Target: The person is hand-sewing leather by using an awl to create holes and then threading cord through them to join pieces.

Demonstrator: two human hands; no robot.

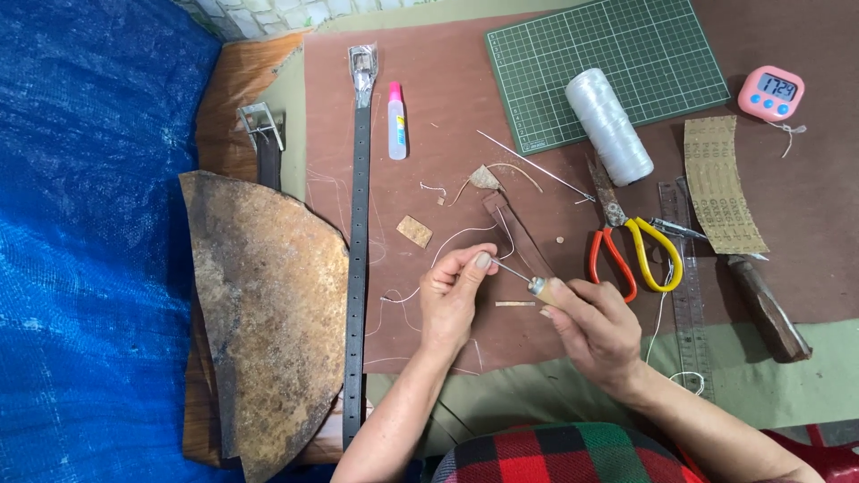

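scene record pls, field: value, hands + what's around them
left hand: fingers pinch the metal tip of the awl
right hand: grips the awl's wooden handle
under hands: brown work mat
left of hands: long dark belt, worn leather piece
right of hands: scissors, steel ruler
far side: white thread spool, green cutting mat, pink timer

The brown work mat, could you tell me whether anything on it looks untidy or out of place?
Loose thread ends and small leather scraps lie scattered over the brown mat near the left hand and the awl held in the right hand; nothing looks spilled or broken.
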